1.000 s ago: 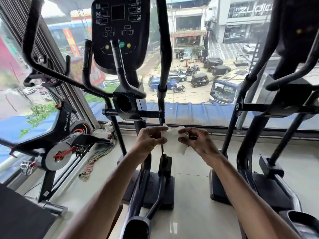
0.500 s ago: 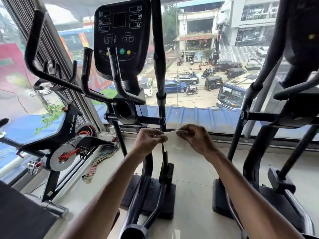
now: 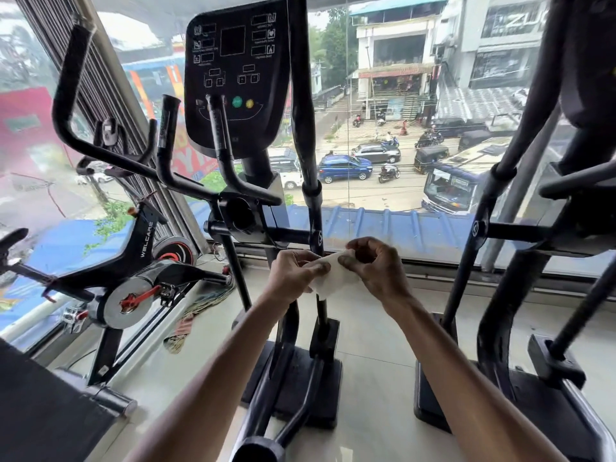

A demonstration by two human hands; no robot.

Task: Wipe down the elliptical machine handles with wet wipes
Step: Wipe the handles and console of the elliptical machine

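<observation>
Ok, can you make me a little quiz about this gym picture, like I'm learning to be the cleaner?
1. True or false: only the right hand holds the wet wipe.
2. Which machine stands by the window on the person's left? A) a spin bike B) a rowing machine C) a weights bench
3. Fill in: on the console, the round button just right of the green button is coloured ____.

Key: 1 false, because the left hand and the right hand both pinch it. 2 A. 3 yellow.
</observation>
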